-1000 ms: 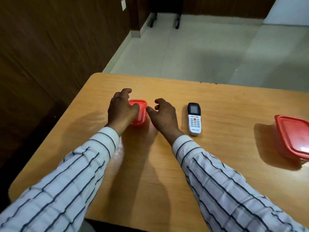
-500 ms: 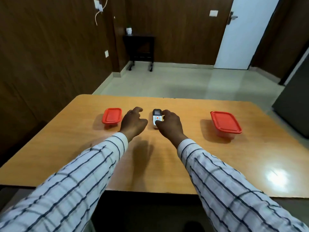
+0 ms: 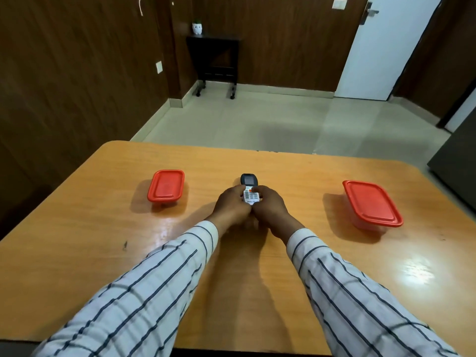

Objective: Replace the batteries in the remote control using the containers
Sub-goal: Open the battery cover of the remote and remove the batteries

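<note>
Dark wood panelling and a pale floor sit behind the orange-brown table (image 3: 108, 228). At its middle the remote control (image 3: 249, 188) lies face up, keypad toward the person, with the left hand (image 3: 231, 206) and right hand (image 3: 269, 206) curled round its near end, fingers closed on its sides. A small red-lidded container (image 3: 166, 186) sits well to the left, a larger one (image 3: 371, 203) well to the right, both shut. With the battery cover underneath, flipping it carelessly could let it slip.
</note>
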